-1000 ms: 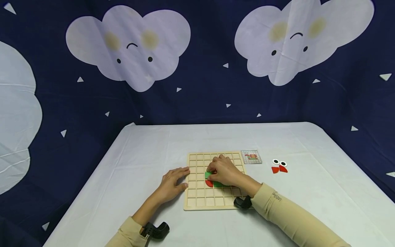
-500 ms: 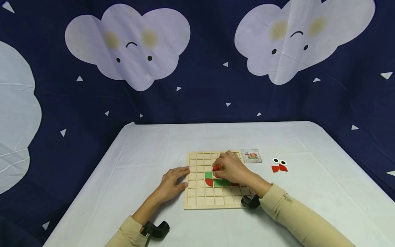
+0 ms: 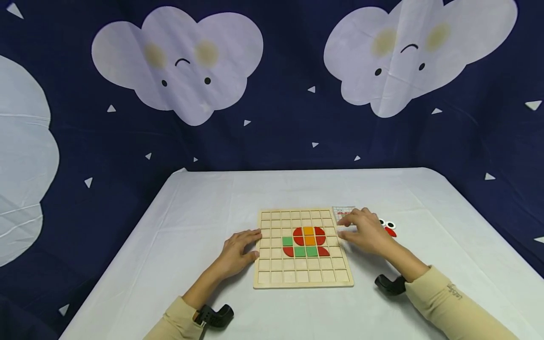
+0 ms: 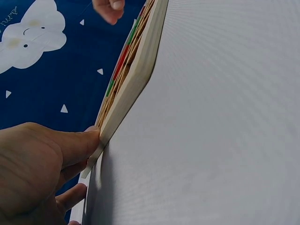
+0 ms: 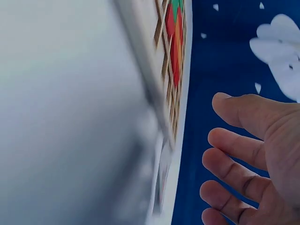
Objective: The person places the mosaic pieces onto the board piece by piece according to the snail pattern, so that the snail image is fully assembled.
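Observation:
A wooden grid board [image 3: 276, 278] lies on the table. Red rounded pieces [image 3: 320, 236], orange squares [image 3: 308, 231] and green squares [image 3: 299, 251] fill several of its middle cells. My left hand [image 3: 239, 252] rests at the board's left edge, fingers fairly straight; in the left wrist view its thumb [image 4: 79, 145] touches the rim. Just off the board's right edge hovers my right hand [image 3: 369, 232], fingers loosely bent and nothing between them, as the right wrist view of the hand [image 5: 253, 154] also shows. It partly covers a small printed pattern card [image 3: 343, 210].
Right of the right hand lie a red piece [image 3: 390, 232] and white eye discs [image 3: 390, 225], partly hidden by that hand. A white cloth covers the table [image 3: 212, 198]. Behind it hangs a dark blue curtain [image 3: 280, 141] with clouds.
My right hand let go of a red piece among the board's middle cells, then moved right, off the board toward the card and loose pieces. The left hand stayed put.

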`<state>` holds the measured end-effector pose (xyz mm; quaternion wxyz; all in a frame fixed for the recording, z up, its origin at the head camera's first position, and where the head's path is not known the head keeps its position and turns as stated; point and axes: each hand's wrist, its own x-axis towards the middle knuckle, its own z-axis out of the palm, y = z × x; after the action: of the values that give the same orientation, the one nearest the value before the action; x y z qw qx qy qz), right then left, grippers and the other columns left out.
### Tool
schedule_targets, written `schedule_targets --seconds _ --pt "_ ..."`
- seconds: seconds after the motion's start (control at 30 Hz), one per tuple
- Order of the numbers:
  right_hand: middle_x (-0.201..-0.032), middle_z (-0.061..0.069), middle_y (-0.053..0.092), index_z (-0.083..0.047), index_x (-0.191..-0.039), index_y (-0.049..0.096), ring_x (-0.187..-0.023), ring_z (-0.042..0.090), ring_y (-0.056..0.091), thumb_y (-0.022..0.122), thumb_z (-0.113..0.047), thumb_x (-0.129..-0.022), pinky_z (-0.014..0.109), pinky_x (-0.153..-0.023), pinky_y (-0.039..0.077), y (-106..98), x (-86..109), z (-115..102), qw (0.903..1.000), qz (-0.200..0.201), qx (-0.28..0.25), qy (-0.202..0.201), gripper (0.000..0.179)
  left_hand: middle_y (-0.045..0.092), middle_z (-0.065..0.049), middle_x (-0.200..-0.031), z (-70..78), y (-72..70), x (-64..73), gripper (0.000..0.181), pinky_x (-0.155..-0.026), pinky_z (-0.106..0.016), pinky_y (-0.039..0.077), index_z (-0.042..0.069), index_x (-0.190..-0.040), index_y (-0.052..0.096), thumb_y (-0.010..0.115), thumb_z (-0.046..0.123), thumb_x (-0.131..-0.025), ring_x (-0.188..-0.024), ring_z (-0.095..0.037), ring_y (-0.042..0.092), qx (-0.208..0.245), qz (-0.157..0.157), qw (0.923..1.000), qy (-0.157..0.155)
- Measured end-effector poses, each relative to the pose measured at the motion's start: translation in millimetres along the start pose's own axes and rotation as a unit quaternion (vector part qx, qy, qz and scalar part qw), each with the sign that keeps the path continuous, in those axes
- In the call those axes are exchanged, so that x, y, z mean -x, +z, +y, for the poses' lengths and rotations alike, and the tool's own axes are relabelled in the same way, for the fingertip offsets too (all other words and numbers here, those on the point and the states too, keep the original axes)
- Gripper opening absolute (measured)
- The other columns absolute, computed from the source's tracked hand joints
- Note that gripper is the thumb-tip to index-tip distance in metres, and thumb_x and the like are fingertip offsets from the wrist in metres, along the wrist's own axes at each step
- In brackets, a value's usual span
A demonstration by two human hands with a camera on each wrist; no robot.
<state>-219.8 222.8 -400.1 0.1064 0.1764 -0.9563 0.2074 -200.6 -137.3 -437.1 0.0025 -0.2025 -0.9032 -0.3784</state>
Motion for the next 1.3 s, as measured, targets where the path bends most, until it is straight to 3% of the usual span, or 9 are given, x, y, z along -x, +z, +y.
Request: schedule_targets --seconds 0.33,0.6,0.9,1.3 --pt "-0.091 0.009 0.067 -0.008 -0.097 0.072 -0.083 0.024 0.05 0.075 -0.024 -0.077 0.035 -0.071 0.029 -22 33.1 53 0.9979 0.026 0.016 0.057 0.025 0.049 -0.006 -0.143 0.2 1.1 -0.6 0.046 -0.108 -0.06 0.019 0.006 -0.131 0.056 0.065 0.012 -0.087 -0.135 -0.034 0.035 -0.003 -0.002 1.0 -0.004" --pt "-0.093 0.014 0.068 -0.005 -0.098 0.072 -0.088 0.031 0.051 0.074 -0.026 -0.077 0.046 -0.074 0.032 -33 51.4 81 0.994 0.013 0.04 0.101 0.03 0.05 -0.006 -0.143 -0.4 2.1 -0.8 0.046 -0.108 -0.06 0.019 0.006 -0.131 0.056 0.066 0.011 -0.086 -0.134 -0.034 0.037 -0.004 0.002 1.0 -0.002" --pt "-0.09 0.018 0.067 -0.001 -0.095 0.071 -0.086 0.037 0.052 0.073 -0.025 -0.076 0.052 -0.072 0.033 -36 55.7 96 0.9914 -0.001 0.048 0.121 0.031 0.049 -0.005 -0.143 -1.4 2.7 0.2 0.046 -0.108 -0.06 0.019 0.006 -0.131 0.056 0.066 0.012 -0.086 -0.135 -0.033 0.036 -0.004 0.002 1.0 -0.004" --pt "-0.088 0.015 0.065 -0.002 -0.097 0.071 -0.088 0.038 0.052 0.072 -0.024 -0.077 0.052 -0.073 0.034 -28 46.7 100 0.9914 -0.006 0.048 0.121 0.03 0.049 -0.005 -0.143 -1.7 2.0 -0.8 0.046 -0.107 -0.06 0.019 0.006 -0.131 0.056 0.065 0.012 -0.086 -0.135 -0.033 0.036 -0.004 0.002 1.0 0.0"
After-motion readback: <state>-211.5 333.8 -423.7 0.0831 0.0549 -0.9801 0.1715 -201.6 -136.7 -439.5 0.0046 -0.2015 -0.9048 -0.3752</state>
